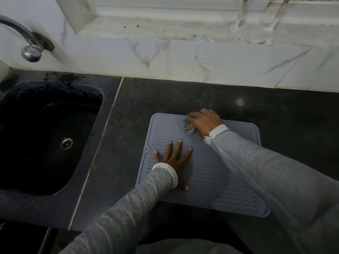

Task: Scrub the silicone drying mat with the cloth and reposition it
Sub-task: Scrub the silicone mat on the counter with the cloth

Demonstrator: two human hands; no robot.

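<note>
Silicone drying mat point(211, 173), grey-blue, rectangular and ridged, is pinned flat under the left hand point(174, 160), whose straight fingers are spread on its near-left part, while a bunched checked cloth point(189, 127) is gripped by the curled right hand point(205, 122) at its far edge, on the black stone counter point(284, 114) right of the dark sink point(45, 136).

Silicone drying mat point(207, 173): matt grey-blue, ribbed with wavy ridges. Cloth point(189, 127): checked woven fabric. Counter point(183, 94): dark speckled polished stone. Tap point(29, 44): shiny metal. Wall tiles point(220, 57): glossy marble-veined. Sleeves point(275, 171): grey knit.
</note>
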